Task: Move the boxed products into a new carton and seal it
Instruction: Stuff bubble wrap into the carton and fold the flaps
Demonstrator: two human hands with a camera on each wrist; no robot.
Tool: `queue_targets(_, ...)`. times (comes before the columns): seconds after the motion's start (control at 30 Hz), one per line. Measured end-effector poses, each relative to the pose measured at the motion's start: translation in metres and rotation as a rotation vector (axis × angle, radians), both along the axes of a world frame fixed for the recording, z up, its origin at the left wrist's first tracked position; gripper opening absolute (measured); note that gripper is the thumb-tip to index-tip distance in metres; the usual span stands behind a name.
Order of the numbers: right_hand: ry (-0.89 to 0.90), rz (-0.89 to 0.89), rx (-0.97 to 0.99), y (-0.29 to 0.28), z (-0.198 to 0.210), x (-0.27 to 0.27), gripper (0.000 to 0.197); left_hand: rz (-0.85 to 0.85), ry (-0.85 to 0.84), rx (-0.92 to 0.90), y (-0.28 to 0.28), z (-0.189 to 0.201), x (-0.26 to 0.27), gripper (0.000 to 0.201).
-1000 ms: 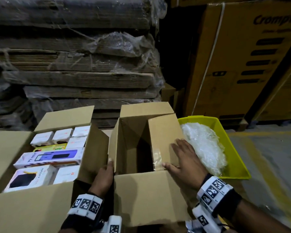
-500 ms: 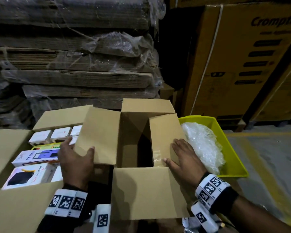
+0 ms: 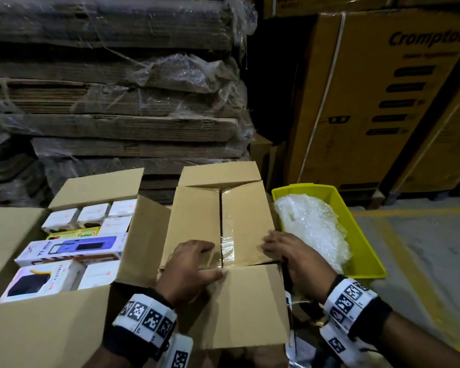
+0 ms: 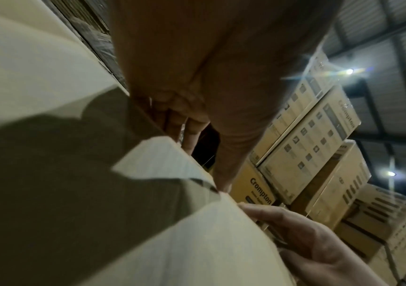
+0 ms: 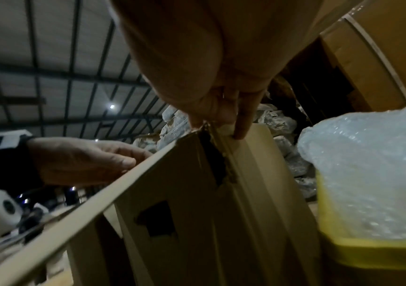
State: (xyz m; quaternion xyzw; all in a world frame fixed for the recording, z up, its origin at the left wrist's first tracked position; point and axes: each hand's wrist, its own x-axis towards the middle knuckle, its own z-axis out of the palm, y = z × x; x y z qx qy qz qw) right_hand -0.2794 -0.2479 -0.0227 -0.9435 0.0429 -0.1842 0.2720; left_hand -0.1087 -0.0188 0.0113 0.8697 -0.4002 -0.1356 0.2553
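Both hands [image 3: 189, 269] flat on carton flaps [image 3: 218, 221]

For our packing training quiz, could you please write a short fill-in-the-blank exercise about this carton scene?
1. The bin holding the bubble wrap is ____ in colour.
2. Both hands press down the two side flaps of the ____ carton.
3. The boxed products lie in the open carton on the person's ____ side.
4. The big brown boxes behind read ____.

Missing words: yellow; middle; left; Crompton
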Motion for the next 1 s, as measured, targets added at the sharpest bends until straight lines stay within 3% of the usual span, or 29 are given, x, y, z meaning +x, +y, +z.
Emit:
queue_targets(0.07,0.078,0.058,-0.139,-0.001,-0.007,-0.007,0.057,0.019,0.001,-0.015,0.004,-0.007,0.006,0.061)
queue_targets(0.13,0.172,0.104,-0.261,-0.002,-0.014,-0.012,0.070,0.000,0.024,0.008,0.008,-0.009,0.011,0.058)
queue_targets(0.23,0.088,0.124,-0.180,-0.003,-0.011,-0.012,0.066,0.043,0.264,-0.136,0.011,0.000,0.019,0.059)
queue_targets(0.33,0.019,0.139,-0.136,-0.003,-0.005,-0.010,0.056,0.138,0.531,-0.320,0.020,0.020,0.032,0.037)
queue_targets(0.43,-0.001,0.143,-0.091,-0.005,-0.005,-0.008,0.047,0.194,0.678,-0.379,0.035,0.040,0.043,0.057)
queue_targets(0.5,-0.021,0.143,-0.045,-0.005,-0.003,-0.007,0.041,0.228,0.731,-0.388,0.044,0.054,0.047,0.054)
queue_targets(0.63,0.008,0.165,-0.058,-0.007,0.000,-0.007,0.040,0.216,0.726,-0.421,0.066,0.069,0.053,0.047)
queue_targets(0.7,0.016,0.174,-0.048,-0.007,0.001,-0.009,0.041,0.239,0.725,-0.447,0.076,0.072,0.057,0.056)
queue_targets(0.8,-0.009,0.104,0.137,-0.003,0.005,-0.004,0.070,0.267,0.727,-0.442,0.086,0.075,0.061,0.045)
queue_targets(0.87,-0.005,-0.027,0.242,-0.001,0.009,0.004,0.078,0.277,0.718,-0.451,0.086,0.076,0.064,0.050)
queue_targets(0.97,-0.029,-0.260,0.358,0.001,0.008,0.019,0.045,0.270,0.645,-0.458,0.083,0.072,0.063,0.089)
queue_targets(1.0,-0.032,-0.318,0.353,0.001,0.009,0.023,0.038,0.266,0.612,-0.435,0.079,0.069,0.062,0.088)
